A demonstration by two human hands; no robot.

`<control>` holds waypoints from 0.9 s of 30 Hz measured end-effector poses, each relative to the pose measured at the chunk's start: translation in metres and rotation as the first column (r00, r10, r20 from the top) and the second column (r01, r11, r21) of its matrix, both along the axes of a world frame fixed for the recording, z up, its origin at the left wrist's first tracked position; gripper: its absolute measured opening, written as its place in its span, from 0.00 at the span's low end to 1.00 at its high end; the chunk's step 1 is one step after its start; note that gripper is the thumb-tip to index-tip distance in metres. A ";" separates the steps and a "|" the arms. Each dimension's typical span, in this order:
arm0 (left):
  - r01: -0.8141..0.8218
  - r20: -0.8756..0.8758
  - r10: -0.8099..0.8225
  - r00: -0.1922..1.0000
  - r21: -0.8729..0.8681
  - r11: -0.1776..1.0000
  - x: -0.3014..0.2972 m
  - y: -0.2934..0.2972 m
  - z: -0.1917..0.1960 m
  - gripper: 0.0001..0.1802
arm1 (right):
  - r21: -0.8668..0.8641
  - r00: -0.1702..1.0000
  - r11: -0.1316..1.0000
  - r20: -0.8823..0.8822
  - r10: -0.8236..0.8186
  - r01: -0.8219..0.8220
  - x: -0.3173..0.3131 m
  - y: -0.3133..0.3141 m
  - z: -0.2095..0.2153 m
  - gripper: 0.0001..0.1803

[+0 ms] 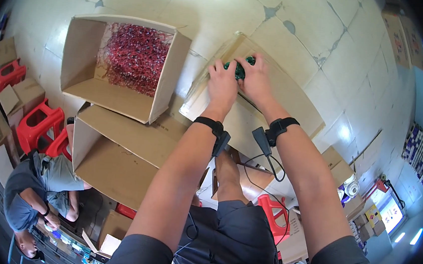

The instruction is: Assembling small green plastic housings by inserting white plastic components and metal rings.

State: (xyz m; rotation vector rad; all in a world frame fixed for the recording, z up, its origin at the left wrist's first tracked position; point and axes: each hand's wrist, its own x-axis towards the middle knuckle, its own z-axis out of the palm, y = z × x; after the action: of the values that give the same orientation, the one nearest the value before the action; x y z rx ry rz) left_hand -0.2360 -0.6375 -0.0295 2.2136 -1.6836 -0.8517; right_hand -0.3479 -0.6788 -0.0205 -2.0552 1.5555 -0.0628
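Both of my hands are over a closed cardboard box [287, 96] with clear tape along its edge. Between them is a small dark green, shiny bundle [239, 72]; its exact kind is hard to make out. My left hand [222, 85] curls its fingers against the bundle's left side. From the right, my right hand [257, 80] bends its fingers over the same bundle, and more green shows under its fingertips. My fingers hide much of it. Each wrist wears a black strap with a small device, and a black cable hangs from the right one.
Left of the box stands an open carton [111, 95] holding a tangled mass of red, glittery strands [140, 58]. Below it lies another open carton [113, 161]. Red plastic stools [38, 124] and a seated person [40, 192] are at the far left. Another red stool [274, 218] is beside my legs.
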 end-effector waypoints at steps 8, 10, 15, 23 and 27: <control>0.000 0.015 0.000 1.000 0.024 1.000 0.001 0.004 0.006 0.27 | 0.023 0.999 0.999 0.002 -0.033 0.033 0.003 0.005 0.003 0.33; -0.011 0.017 0.011 1.000 -0.027 1.000 0.005 0.007 0.002 0.27 | 0.039 1.000 0.999 -0.011 -0.017 0.018 0.002 0.006 0.002 0.33; -0.058 -0.001 0.058 0.998 -0.061 0.996 0.019 0.019 0.000 0.26 | 0.017 0.998 1.000 -0.054 0.017 -0.017 0.000 0.004 -0.011 0.34; -0.064 -0.018 0.064 0.998 -0.034 0.997 0.033 0.041 0.002 0.24 | -0.003 0.992 1.000 -0.121 0.026 -0.027 0.017 0.011 0.006 0.48; -0.002 0.027 0.004 1.000 -0.088 0.996 0.029 0.038 -0.007 0.24 | -0.040 0.990 0.999 -0.137 0.016 -0.021 0.019 0.009 0.003 0.52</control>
State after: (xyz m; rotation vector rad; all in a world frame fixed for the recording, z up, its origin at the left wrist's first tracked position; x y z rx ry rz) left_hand -0.2075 -0.5997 -0.0360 2.1782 -1.6953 -0.7359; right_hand -0.3288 -0.6698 -0.0178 -2.1452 1.6288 0.0546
